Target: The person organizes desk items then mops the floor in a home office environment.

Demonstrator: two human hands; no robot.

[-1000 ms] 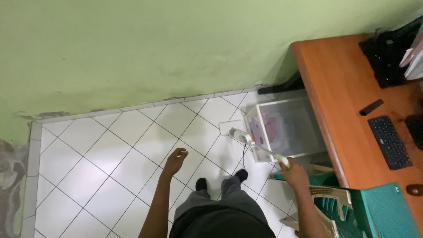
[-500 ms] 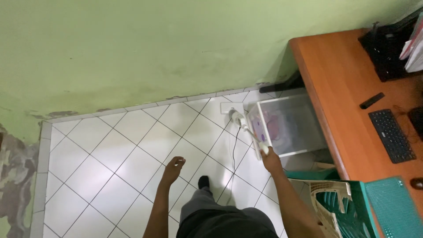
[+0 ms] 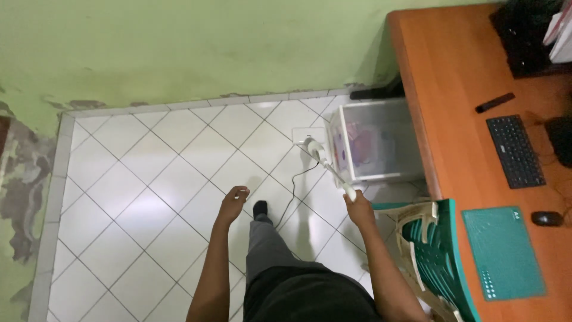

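Observation:
My right hand grips the white handle of a stick vacuum cleaner. Its flat white head rests on the white tiled floor beside a clear plastic storage box. A thin dark cord trails from the vacuum cleaner across the tiles toward my feet. My left hand hangs free over the floor, fingers loosely curled, holding nothing. My dark-socked foot stands on the tiles between the two hands.
An orange-brown desk runs along the right with a black keyboard, a mouse, a green cutting mat and a dark remote. A green and cream plastic chair stands by my right arm. A green wall bounds the floor.
The view has shifted so the desk shows more. The vacuum cleaner head went forward to the box's far corner and has drawn slightly back; my right hand stays on the handle.

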